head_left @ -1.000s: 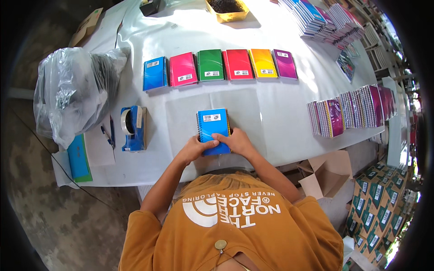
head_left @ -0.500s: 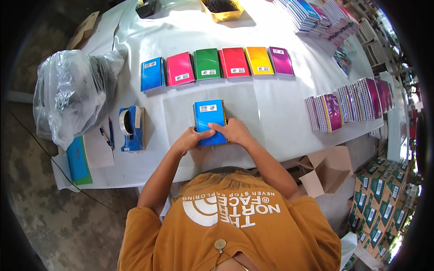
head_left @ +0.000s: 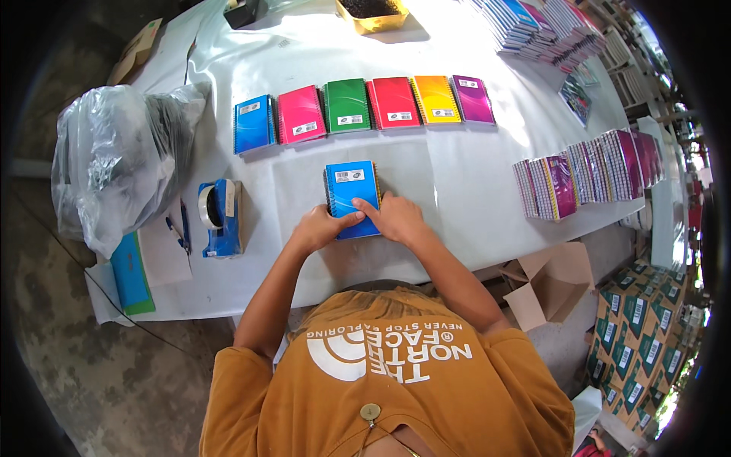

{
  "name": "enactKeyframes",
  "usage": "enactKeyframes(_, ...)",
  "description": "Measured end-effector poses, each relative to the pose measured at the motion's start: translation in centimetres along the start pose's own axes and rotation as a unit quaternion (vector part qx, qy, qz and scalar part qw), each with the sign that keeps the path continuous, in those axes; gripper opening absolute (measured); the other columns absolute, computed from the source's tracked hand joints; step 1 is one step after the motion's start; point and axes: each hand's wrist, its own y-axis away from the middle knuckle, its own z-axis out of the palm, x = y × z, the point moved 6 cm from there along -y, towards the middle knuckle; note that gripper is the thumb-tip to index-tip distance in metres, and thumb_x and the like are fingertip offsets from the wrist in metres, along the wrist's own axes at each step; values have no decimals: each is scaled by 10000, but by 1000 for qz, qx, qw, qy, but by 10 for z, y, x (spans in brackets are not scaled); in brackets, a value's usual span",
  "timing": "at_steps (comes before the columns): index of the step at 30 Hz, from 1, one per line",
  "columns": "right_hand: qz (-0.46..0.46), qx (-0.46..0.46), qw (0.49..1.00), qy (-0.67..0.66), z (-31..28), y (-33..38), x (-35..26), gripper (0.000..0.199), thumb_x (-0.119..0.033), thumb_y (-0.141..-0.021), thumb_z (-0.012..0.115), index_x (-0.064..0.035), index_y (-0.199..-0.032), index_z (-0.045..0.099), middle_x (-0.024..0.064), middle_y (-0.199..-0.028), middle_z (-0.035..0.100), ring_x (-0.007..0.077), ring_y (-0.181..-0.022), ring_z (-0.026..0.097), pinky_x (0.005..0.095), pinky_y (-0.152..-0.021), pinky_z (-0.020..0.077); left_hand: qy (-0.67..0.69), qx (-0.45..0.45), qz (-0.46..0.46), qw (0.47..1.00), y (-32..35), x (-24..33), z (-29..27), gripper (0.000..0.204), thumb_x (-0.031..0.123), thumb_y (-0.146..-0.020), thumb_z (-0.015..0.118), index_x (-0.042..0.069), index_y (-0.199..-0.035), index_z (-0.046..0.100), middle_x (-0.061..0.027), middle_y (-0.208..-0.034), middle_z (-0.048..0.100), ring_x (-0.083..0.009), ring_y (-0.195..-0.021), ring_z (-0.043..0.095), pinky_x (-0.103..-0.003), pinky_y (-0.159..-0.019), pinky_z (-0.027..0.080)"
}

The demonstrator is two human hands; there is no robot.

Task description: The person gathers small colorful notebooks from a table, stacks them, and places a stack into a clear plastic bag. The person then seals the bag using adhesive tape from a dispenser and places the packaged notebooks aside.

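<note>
A spiral notebook with a blue cover and a white label is between my two hands at the near middle of the table. Yellow coil shows along its right side, so more notebooks may lie beneath it. My left hand grips its lower left edge, thumb on the cover. My right hand closes round the lower right edge, its thumb also across the cover. Beyond stands a row of notebooks: blue, pink, green, red, yellow and purple.
Left are a blue tape dispenser, a pen and a bulky clear plastic bag. Notebook stacks line the right side, with more piles behind. A yellow container sits at the back; an open carton is below the right edge.
The blue notebook has shifted slightly away from me and tilted a little, with both hands still on it. The row beyond stays as it was.
</note>
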Motion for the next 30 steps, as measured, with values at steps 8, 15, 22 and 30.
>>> enactKeyframes(8, -169, 207, 896, -355, -1, 5, 5, 685, -465, -939, 433, 71, -1352, 328, 295, -1342, 399, 364, -1274, 389, 407, -1036, 321, 215, 200, 209, 933, 13, 11, -12, 699, 465, -945, 401, 36, -1447, 171, -242, -1396, 331, -329, -1281, 361, -409, -1053, 290)
enactKeyframes(15, -207, 164, 862, -433, 37, -10, -5, 616, -234, -969, 394, 5, -1451, 96, 226, -1482, 213, 327, -1374, 233, 375, -1107, 206, 242, 202, 265, 911, 3, 16, 12, 644, 395, -963, 373, 30, -1450, 162, -241, -1443, 244, -337, -1339, 232, -418, -1088, 196)
enactKeyframes(22, -174, 208, 890, -366, 38, -7, 6, 572, -215, -957, 408, -7, -1442, 185, 230, -1490, 190, 371, -1386, 168, 432, -1124, 100, 161, 244, 251, 923, -2, 6, 8, 592, 324, -982, 345, 24, -1454, 152, -240, -1490, 157, -346, -1397, 102, -427, -1122, 102)
enactKeyframes(30, -9, 364, 929, 71, 35, 30, 81, 448, -171, -890, 519, -38, -1314, 461, 194, -1475, 263, 386, -1391, 144, 510, -1114, 43, -200, 429, 1, 881, 22, -77, 16, 574, 333, -940, 460, 46, -1413, 309, -262, -1496, 78, -438, -1385, 43, -541, -1102, 48)
